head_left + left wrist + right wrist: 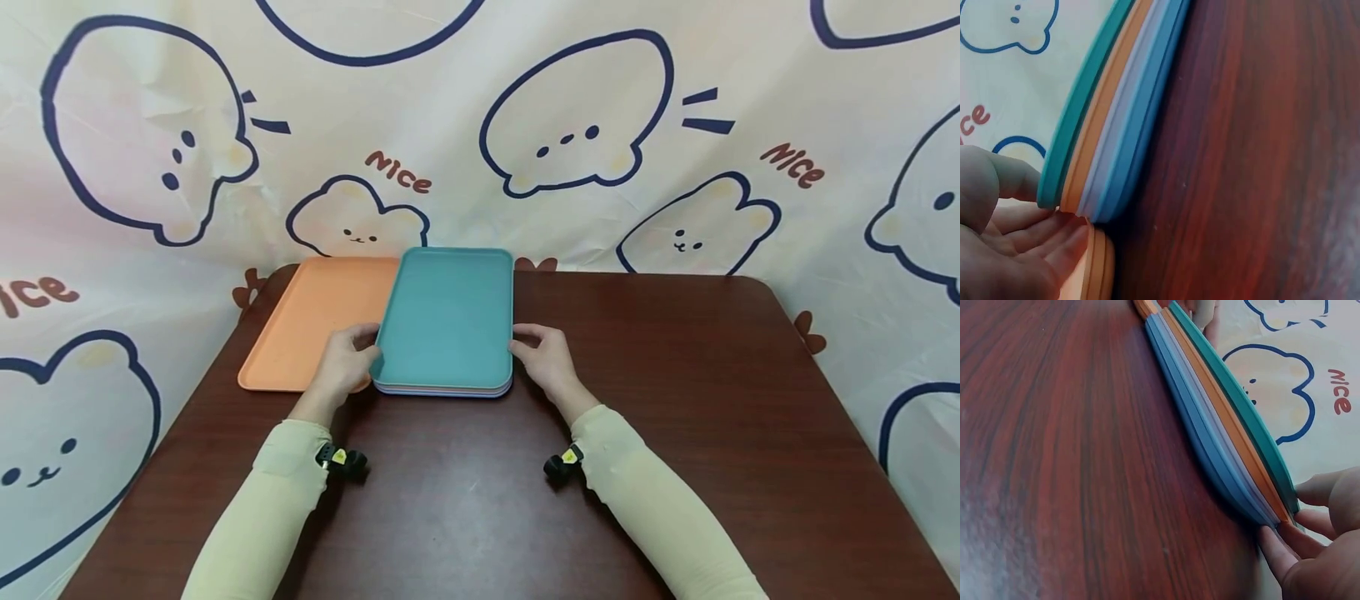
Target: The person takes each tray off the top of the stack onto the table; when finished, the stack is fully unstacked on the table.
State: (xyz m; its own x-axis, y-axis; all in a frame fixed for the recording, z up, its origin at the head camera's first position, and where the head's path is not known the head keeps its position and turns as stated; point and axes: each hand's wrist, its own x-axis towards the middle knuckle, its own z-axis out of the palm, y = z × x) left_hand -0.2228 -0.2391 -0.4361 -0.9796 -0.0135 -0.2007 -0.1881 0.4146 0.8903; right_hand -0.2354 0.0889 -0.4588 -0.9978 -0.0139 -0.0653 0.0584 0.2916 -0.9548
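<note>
A stack of rectangular trays lies toward the back of the table, a teal tray [450, 317] on top. Its edges show teal, then an orange tray [1100, 134], a lilac tray [1222, 431] and blue [1200, 434] at the bottom. My left hand [343, 362] holds the stack's left side near the front corner, thumb at the teal rim and the other fingers against the edges below. On the opposite side my right hand [549, 360] holds the edges likewise, its fingertips spread from teal down to blue. A separate orange tray [315, 308] lies left, its right part behind my left hand and the stack.
The dark brown wooden table [465, 500] extends in front of and right of the stack. Behind it hangs a pale cloth [450, 108] with blue-outlined cartoon animals. A small black camera [348, 462] sits on my left wrist, another camera [561, 467] on the right.
</note>
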